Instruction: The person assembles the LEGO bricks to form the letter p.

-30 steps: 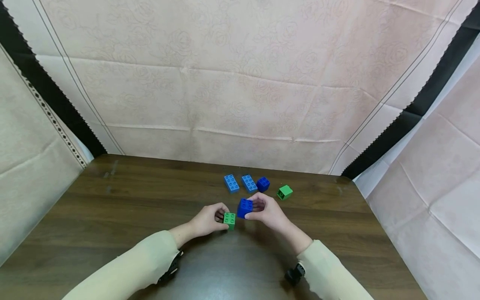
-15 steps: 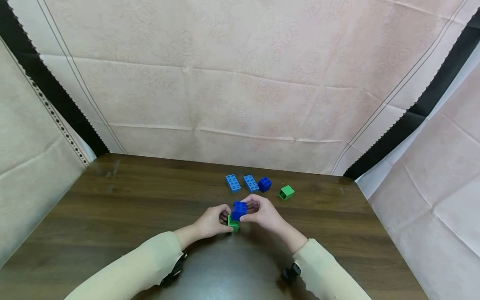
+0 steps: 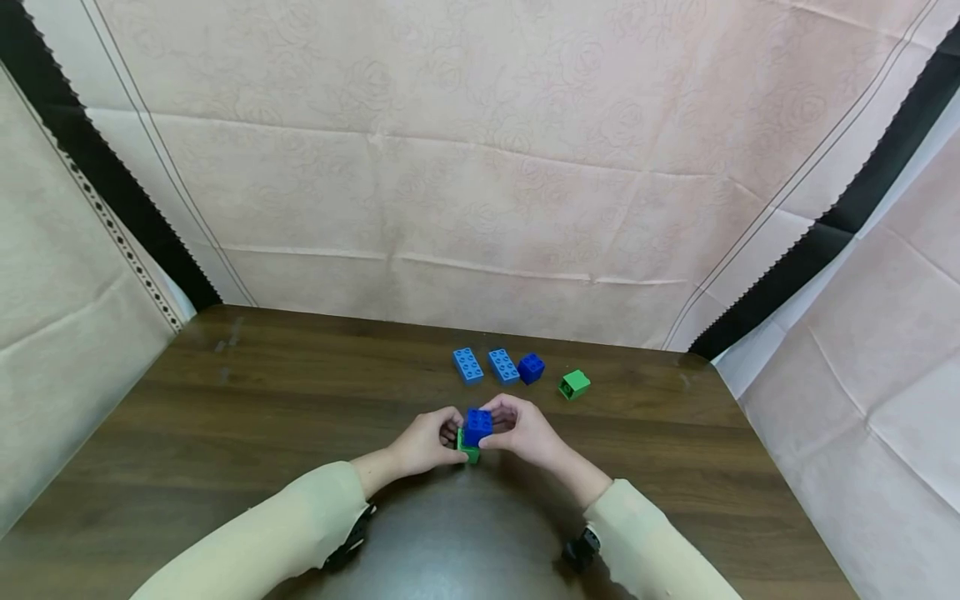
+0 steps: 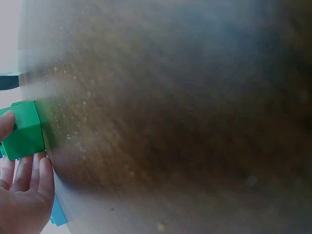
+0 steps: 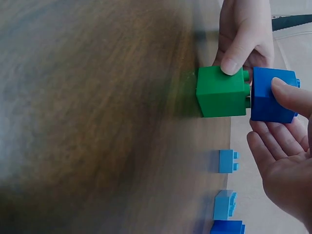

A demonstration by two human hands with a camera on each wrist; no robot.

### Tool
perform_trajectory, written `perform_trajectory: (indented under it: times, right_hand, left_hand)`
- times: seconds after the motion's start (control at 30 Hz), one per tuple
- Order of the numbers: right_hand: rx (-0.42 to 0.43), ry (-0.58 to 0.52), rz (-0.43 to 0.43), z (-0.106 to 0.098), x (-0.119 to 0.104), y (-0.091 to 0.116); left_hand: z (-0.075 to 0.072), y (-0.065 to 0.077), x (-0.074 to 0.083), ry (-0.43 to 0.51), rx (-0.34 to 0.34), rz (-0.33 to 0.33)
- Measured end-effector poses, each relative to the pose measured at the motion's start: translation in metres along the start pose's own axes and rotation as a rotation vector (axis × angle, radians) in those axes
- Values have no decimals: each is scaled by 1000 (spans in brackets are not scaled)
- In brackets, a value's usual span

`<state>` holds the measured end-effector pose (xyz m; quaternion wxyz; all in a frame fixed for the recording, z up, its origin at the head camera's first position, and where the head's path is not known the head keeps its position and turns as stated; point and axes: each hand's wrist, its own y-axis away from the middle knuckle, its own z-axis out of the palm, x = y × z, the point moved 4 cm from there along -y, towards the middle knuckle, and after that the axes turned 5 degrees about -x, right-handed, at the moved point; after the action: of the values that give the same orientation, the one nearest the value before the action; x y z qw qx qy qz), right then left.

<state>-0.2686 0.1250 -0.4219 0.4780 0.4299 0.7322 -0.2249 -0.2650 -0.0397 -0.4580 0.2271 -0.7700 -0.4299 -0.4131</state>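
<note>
My left hand (image 3: 431, 442) pinches a green building brick (image 3: 470, 456) low over the table, thumb on its near side. My right hand (image 3: 528, 433) holds a dark blue building brick (image 3: 478, 423) between thumb and fingers, directly on top of the green one. In the right wrist view, the green brick's studs (image 5: 247, 75) still show in a narrow gap below the blue brick (image 5: 268, 97), and the two are lined up closely. In the left wrist view the thumb lies on the green brick (image 4: 27, 129), with the other fingers beneath it; the blue brick is mostly hidden there.
Behind the hands, two light blue bricks (image 3: 468, 366) lie side by side, beside a dark blue brick (image 3: 531, 368). Farther right a green brick (image 3: 574, 384) lies on its side. A pale cloth wall (image 3: 420, 208) rises beyond the wooden table's (image 3: 300, 375) back edge.
My right hand has brought the blue brick left and slightly down, from beside the green brick to on top of it. The left hand has shifted slightly right with the green brick.
</note>
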Motion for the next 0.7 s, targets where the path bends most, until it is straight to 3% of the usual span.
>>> perform_trajectory:
  times: [0.2,0.7]
  right_hand:
    - [7,31,-9,2,8,-2]
    - [-9,117,-51,5,3,-3]
  left_hand:
    - [0,1,0,6,-4,0]
    - [0,0,1,4,-5,-6]
